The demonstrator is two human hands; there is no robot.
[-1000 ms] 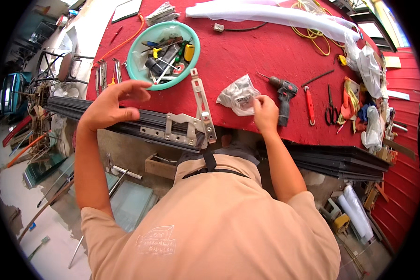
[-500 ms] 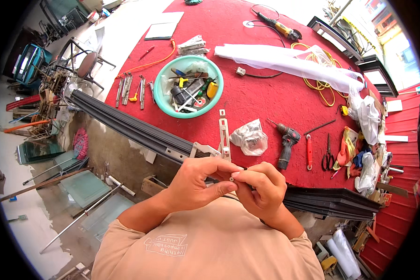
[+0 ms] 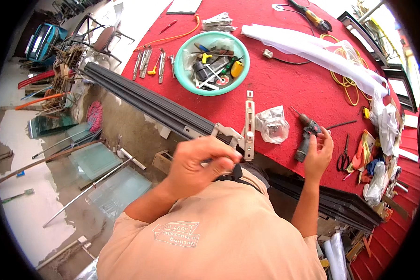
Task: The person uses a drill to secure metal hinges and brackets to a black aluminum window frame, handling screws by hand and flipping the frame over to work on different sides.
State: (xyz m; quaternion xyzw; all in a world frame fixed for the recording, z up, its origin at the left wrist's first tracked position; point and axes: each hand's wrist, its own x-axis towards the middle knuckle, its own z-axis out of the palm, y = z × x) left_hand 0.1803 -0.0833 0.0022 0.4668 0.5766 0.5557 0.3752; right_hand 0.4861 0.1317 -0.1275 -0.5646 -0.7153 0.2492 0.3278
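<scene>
My left hand [image 3: 203, 161] is closed in a pinch above the near edge of the table; whatever lies between its fingertips is too small to make out. My right hand [image 3: 318, 151] has its fingers apart beside the grip of a cordless drill [image 3: 308, 133]; whether the fingertips touch it is unclear. Just beyond my left hand, a metal hinge arm [image 3: 228, 133] lies across dark grey profiles [image 3: 149, 100], joined to an upright slotted metal strip [image 3: 249, 123]. A clear plastic bag of small parts [image 3: 271, 125] sits between that strip and the drill.
On the red-covered table [image 3: 210, 109] stands a mint-green basin [image 3: 178, 77] of tools. Metal hinges [image 3: 144, 63], an angle grinder [image 3: 315, 18], white sheeting [image 3: 303, 44], yellow cord [image 3: 343, 84] and black scissors [image 3: 344, 156] lie around it. Glass panes [image 3: 95, 158] rest on the floor at left.
My hands, together half a second ago, have parted. My right hand has moved right to the drill, covering the red-handled tool. My left hand stays pinched, and the view has shifted.
</scene>
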